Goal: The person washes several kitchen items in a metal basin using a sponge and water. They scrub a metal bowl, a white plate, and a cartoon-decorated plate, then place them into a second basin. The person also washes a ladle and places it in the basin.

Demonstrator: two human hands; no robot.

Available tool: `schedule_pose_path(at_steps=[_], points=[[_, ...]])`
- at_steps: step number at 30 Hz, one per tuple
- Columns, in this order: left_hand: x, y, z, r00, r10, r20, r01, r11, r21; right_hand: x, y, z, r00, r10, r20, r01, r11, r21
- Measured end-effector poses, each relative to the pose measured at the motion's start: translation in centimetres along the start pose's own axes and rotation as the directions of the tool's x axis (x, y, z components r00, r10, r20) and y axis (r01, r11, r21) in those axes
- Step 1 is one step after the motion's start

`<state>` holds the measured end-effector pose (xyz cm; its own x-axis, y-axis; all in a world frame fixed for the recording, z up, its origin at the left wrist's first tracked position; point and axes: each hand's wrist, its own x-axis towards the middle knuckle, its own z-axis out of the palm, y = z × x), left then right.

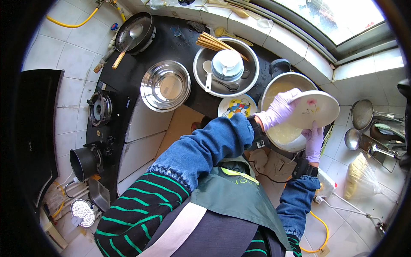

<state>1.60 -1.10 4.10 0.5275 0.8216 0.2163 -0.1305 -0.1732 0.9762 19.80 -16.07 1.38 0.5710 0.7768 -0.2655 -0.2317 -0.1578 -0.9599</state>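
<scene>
Both hands wear pale purple gloves. My left hand reaches in from the left and grips the left edge of a white ceramic plate with a pink flower. Below the plate, my right hand has its fingers against the plate's lower edge; part of this hand is hidden. The plate is tilted above a large round metal pot holding cloudy liquid. A small plate with a cartoon print lies left of the pot. Farther back, a metal basin holds a stack of bowls, spoons and wooden chopsticks.
Nested steel bowls stand on the black counter. Beyond them is a frying pan with a ladle. At the left are a gas burner and a black saucepan. Strainers and ladles hang on the right wall; a tiled ledge runs behind.
</scene>
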Motion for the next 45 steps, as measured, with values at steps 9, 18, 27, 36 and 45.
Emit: schedule_pose_path(at_steps=[9, 18, 27, 36, 45], points=[[1.7, 1.0, -5.5, 0.956, -0.156, 0.250, 0.209, 0.957, -0.202, -0.2, -3.4, 1.3, 0.994, -0.098, 0.056, 0.111, 0.935, -0.336], [-0.8, -0.4, -34.0, 0.958, -0.033, -0.286, 0.278, 0.365, 0.889, -2.2, -4.4, 1.1, 0.679, -0.733, 0.044, 0.384, 0.303, -0.872], [-12.0, -5.1, -53.7, 0.500, -0.683, -0.533, 0.819, 0.174, 0.547, -6.0, -3.0, 7.6, 0.856, -0.055, -0.514, 0.080, 0.996, 0.027], [-15.2, -10.0, -58.1, 0.687, -0.695, -0.211, 0.664, 0.483, 0.571, -9.7, -2.3, 21.3, 0.985, -0.032, -0.170, 0.001, 0.984, -0.177], [-16.4, -9.7, -62.4, 0.755, -0.646, -0.114, 0.431, 0.358, 0.828, -10.7, -0.3, 30.0, 0.997, 0.081, 0.002, -0.078, 0.968, -0.240]])
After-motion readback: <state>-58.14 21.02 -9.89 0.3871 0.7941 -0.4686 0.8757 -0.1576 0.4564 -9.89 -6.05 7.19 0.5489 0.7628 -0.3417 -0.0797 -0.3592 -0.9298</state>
